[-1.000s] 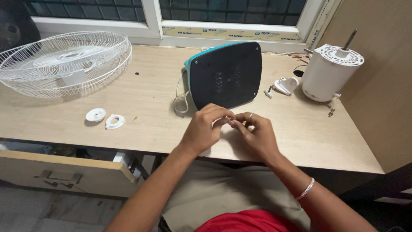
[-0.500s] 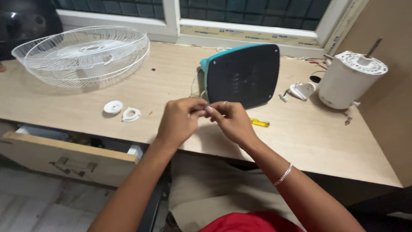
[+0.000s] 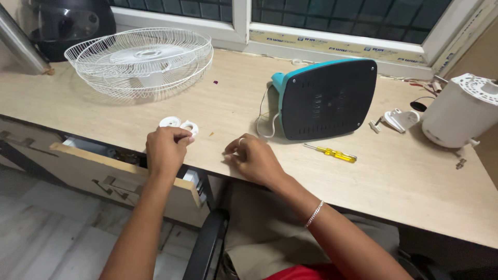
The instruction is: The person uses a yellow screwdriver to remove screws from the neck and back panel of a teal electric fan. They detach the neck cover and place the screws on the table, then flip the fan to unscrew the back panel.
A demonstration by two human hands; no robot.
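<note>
The hands, pressed together a moment ago over a small part in front of the fan base, have now parted, and the yellow-handled screwdriver [image 3: 332, 153] lies free on the desk [image 3: 394, 181] to the right of the right hand. The left hand [image 3: 165, 148] has gone out leftward to the two small white plastic pieces: its fingertips close over the white ring-shaped nut [image 3: 189, 127], while the round white cap [image 3: 170, 122] sits just beside it, touching or nearly so. Whether the ring is already gripped or only touched I cannot tell. The right hand [image 3: 254, 157] rests near the desk edge, fingers curled loosely with thumb and forefinger pinched together; if something small is held between them it is too small to see. Just beyond the right hand stands the dark fan base with its teal rim [image 3: 324, 98], tilted up on its side, a white cord looping from it. Further right are a white bracket [image 3: 399, 119] and the white motor housing [image 3: 461, 111]; beyond the left hand, the white wire fan guard [image 3: 142, 59]. Below the left wrist a drawer [image 3: 119, 173] stands open. The step in hand looks like fetching the ring; the next move calls for a firm pinch to lift it clear of the cap.
</note>
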